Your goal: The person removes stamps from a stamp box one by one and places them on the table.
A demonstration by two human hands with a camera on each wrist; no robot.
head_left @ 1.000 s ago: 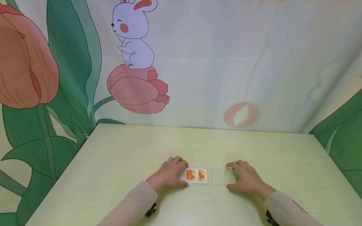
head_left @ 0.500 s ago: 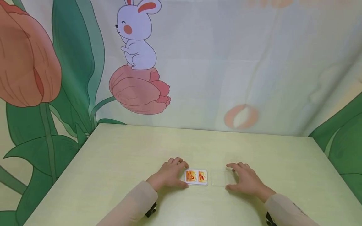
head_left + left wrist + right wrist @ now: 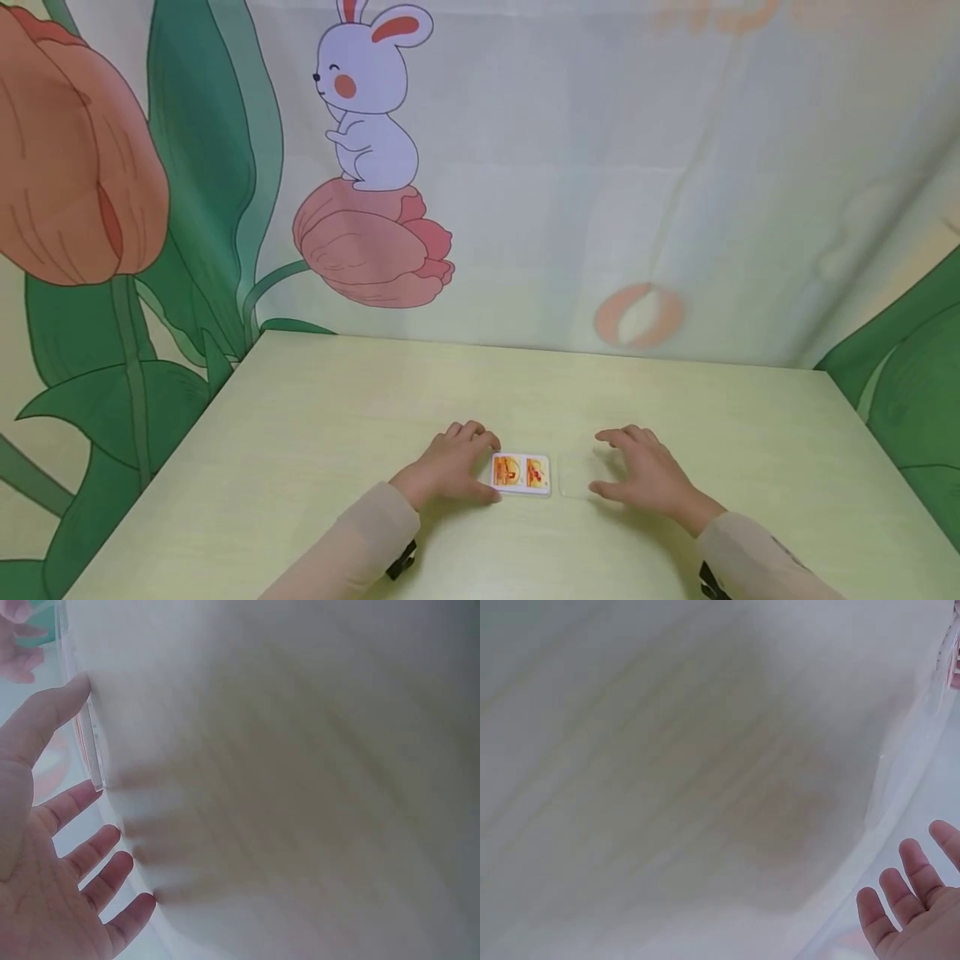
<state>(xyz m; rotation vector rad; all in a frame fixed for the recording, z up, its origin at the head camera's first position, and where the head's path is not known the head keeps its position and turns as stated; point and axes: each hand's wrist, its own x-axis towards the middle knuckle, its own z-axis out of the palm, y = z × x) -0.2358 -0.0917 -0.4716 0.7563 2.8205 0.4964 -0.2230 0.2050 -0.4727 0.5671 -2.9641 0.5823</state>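
A small clear case of picture cards [image 3: 521,474] lies flat on the table, its top showing two orange and yellow pictures. My left hand [image 3: 453,462] holds its left end between thumb and index finger, one at the near corner and one at the far corner. In the left wrist view the thumb and index fingertip meet the edge of the case; the other fingers spread onto the tabletop. Just right of the case lies a clear plastic lid [image 3: 573,475]. Over its right end my right hand [image 3: 648,471] hovers with fingers spread, apart from the lid [image 3: 881,772] in the right wrist view.
The pale wood-grain table [image 3: 360,400] reaches back to a hanging cloth [image 3: 525,208] printed with a rabbit and tulips. Light sleeves [image 3: 352,542] and dark wrist straps cover the forearms.
My right hand has let go of the clear lid's right end and shifted slightly left over it. The left hand stays at the case. The head view has tilted slightly upward.
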